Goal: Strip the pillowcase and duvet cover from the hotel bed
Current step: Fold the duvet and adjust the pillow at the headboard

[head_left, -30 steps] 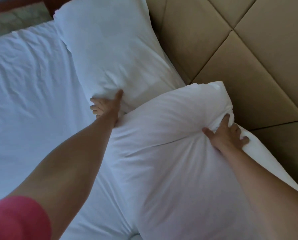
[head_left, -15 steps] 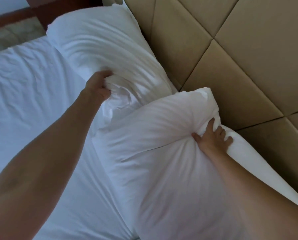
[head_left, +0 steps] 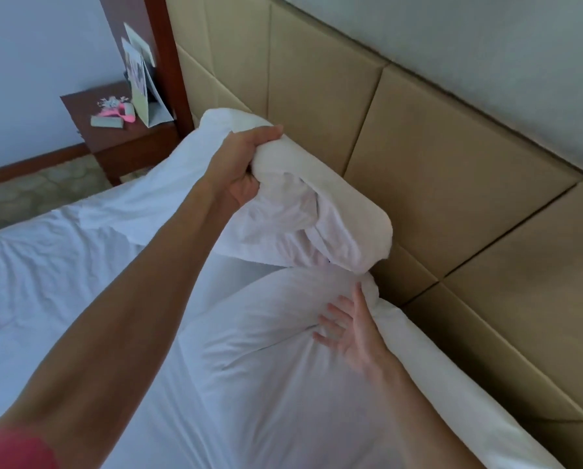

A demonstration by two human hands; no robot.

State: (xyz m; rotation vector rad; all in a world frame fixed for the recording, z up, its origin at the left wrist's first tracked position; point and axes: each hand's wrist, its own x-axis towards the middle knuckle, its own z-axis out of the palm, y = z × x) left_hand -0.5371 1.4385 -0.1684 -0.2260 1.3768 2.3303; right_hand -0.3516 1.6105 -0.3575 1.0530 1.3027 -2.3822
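Head | L hand (head_left: 241,170) grip clamps far pillow (head_left: 317,204), lifted | R hand (head_left: 349,328) flat, fingers spread on near pillow (head_left: 266,384)

white pillows (head_left: 317,211), tan headboard (head_left: 452,184), pink sleeve (head_left: 12,448)

Left of your arms the white bed sheet (head_left: 63,282) lies flat and bare: open room for a hand. Right side is walled by the tan padded headboard (head_left: 452,184); the near pillow (head_left: 283,384) lies along it, touching, so no gap shows there. The far pillow (head_left: 317,204) hangs lifted over the near one's far end, blocking passage between them. Far left, the wooden nightstand (head_left: 127,137) carries a card, a pink item and small clutter.
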